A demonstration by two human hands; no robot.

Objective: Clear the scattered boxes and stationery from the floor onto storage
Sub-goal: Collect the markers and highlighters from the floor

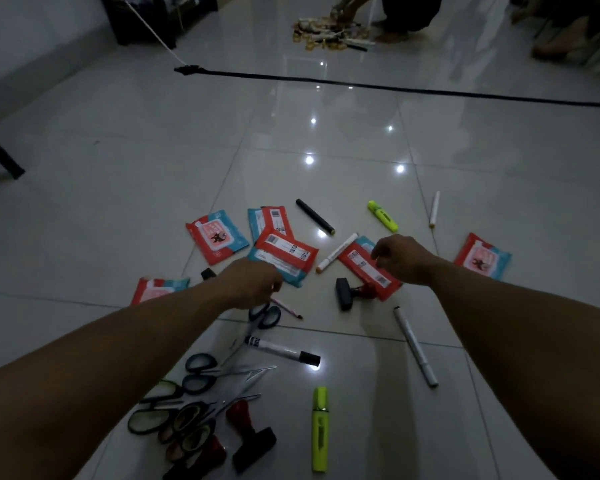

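Several red-and-blue flat packets lie on the glossy tiled floor [118, 209]. My left hand [253, 284] hangs with fingers curled down at the near edge of one packet [288, 254], just above a pink pencil [288, 308]; its fingertips are hidden. My right hand [400, 258] hovers with loosely curled fingers over another packet [359, 263], holding nothing. Around them lie a black marker [314, 216], yellow highlighters [383, 216] [320, 427], white markers [414, 344] [281, 349], a black-and-red stamp [350, 294] and a heap of scissors [187, 410].
More packets lie at the left [217, 240] [156, 289] and far right [482, 258]. A black cable [395, 88] crosses the floor beyond. A dark furniture leg [0, 154] stands at the left. Far back, a person's feet [392, 32] stand beside a small pile of objects [326, 32].
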